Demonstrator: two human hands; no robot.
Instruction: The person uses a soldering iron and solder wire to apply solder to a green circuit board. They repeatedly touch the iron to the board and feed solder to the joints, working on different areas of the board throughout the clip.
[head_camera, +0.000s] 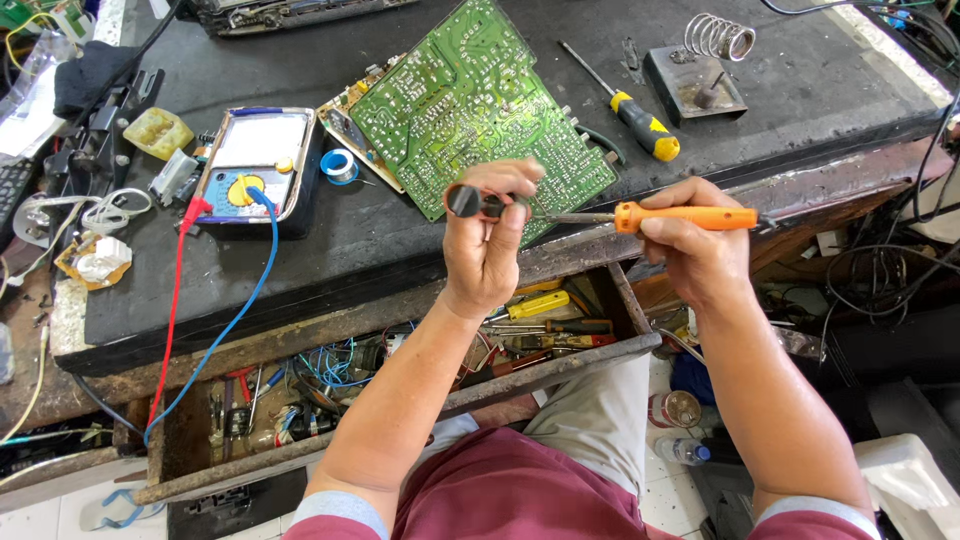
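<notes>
My left hand (487, 238) is closed on a small dark cylindrical part (466, 201), held up over the front edge of the bench. My right hand (697, 250) grips an orange-handled soldering iron (685, 216) lying level, its metal tip pointing left and meeting the part at my left fingers. Just behind both hands a large green circuit board (470, 100) lies solder side up on the dark bench top.
A multimeter (255, 168) with red and blue leads sits at left, next to a solder spool (340, 165). A yellow-handled screwdriver (630, 110) and a coil iron stand (700, 70) lie at back right. An open drawer (350, 380) of tools and wires hangs below the bench.
</notes>
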